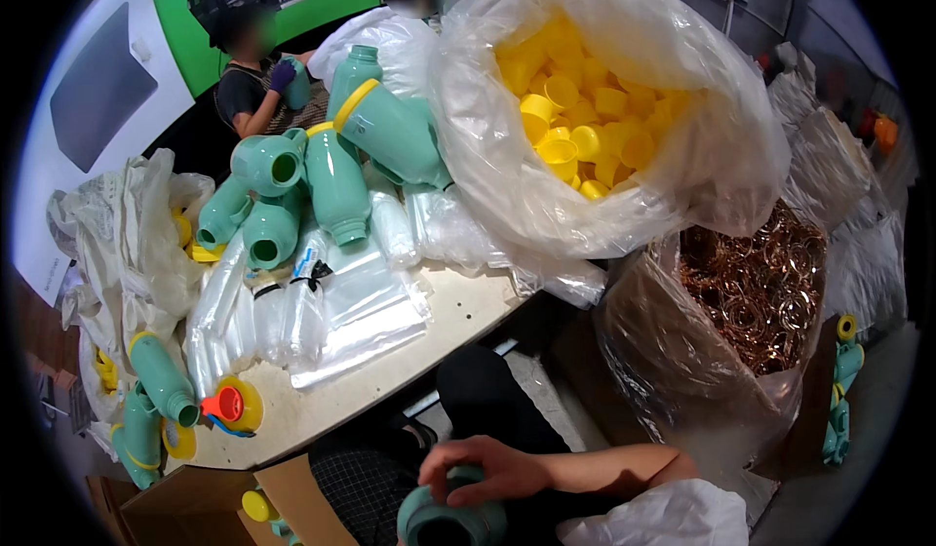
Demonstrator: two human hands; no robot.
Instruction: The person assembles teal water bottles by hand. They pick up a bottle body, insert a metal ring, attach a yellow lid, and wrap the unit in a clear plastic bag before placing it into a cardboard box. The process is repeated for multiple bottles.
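Observation:
At the lower edge my right hand (485,470) curls its fingers and thumb around the upper part of a green plastic bottle (414,519). The bottle's round, dark mouth faces up towards me. My right forearm comes in from the right, over my dark trousers. My left hand does not show. On the worktable (478,297) ahead lies a heap of similar green bottles (336,180), some with yellow at one end. Flat clear plastic bags (366,302) are spread in front of them.
A big clear bag of yellow caps (609,132) stands at the far right, above a bag of copper-coloured rings (756,292). A cardboard box (195,507) sits lower left, near an orange-red ring-shaped object (224,405). Across the table a gloved co-worker (255,97) holds a green bottle.

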